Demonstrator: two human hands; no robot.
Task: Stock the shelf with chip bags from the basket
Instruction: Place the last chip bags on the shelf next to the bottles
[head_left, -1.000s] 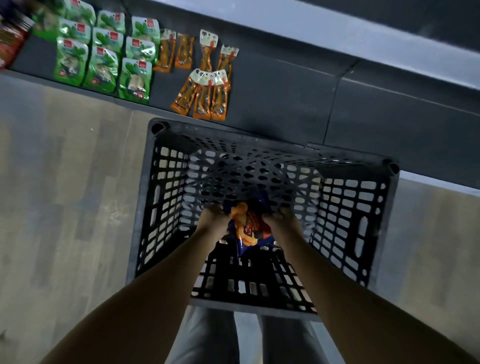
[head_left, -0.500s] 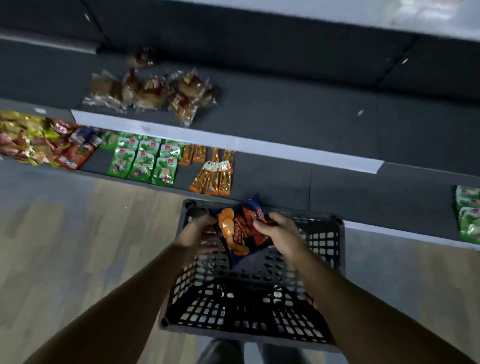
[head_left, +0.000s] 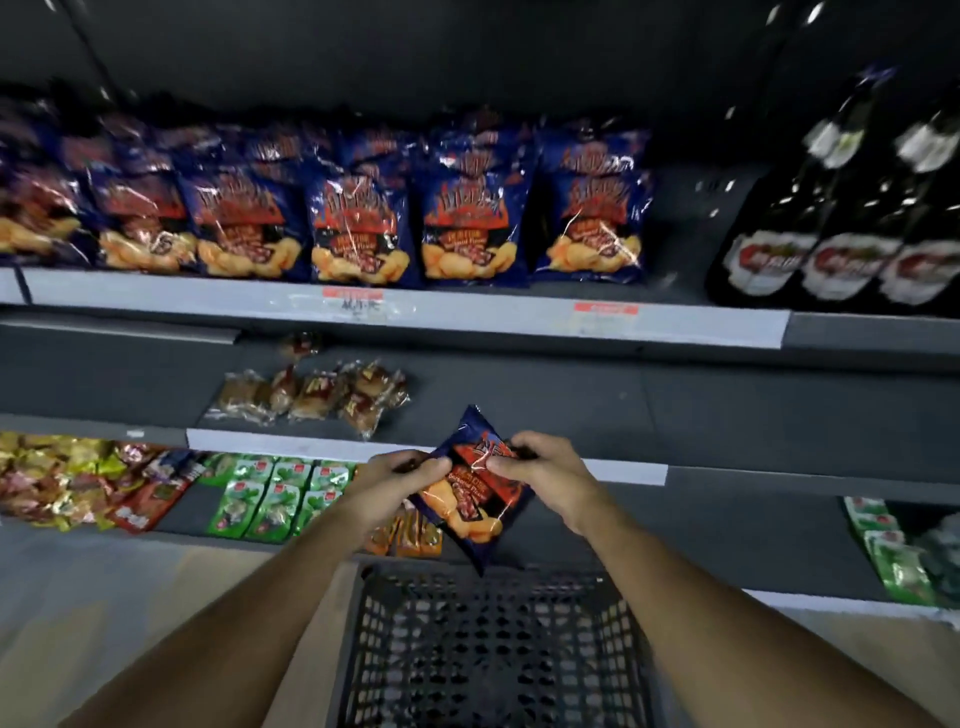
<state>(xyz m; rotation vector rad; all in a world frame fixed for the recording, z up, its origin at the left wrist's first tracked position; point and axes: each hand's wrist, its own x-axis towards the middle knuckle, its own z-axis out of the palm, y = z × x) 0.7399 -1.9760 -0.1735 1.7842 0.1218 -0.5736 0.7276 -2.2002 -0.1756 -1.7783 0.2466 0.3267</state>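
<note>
A blue and orange chip bag (head_left: 475, 499) hangs tilted above the black plastic basket (head_left: 493, 649). My left hand (head_left: 395, 480) pinches its left edge and my right hand (head_left: 540, 467) grips its upper right corner. The basket stands on the floor below my arms; I see no bags through its lattice. On the upper shelf (head_left: 467, 312) stands a row of several matching chip bags (head_left: 358, 228), upright and facing me. To the right of the last bag in the row there is a gap before the bottles.
Dark bottles (head_left: 841, 223) stand at the right end of the upper shelf. The middle shelf holds wrapped buns (head_left: 311, 395). The lowest shelf carries green packets (head_left: 270, 493), orange packets (head_left: 405, 535) and mixed sweets (head_left: 67, 483) on the left, more green packets (head_left: 893, 551) at the right.
Both hands have lifted the chip bag up out of the basket to the height of the lower shelves. My view has tipped upward, so the upper shelf with its chip bags and bottles now shows.
</note>
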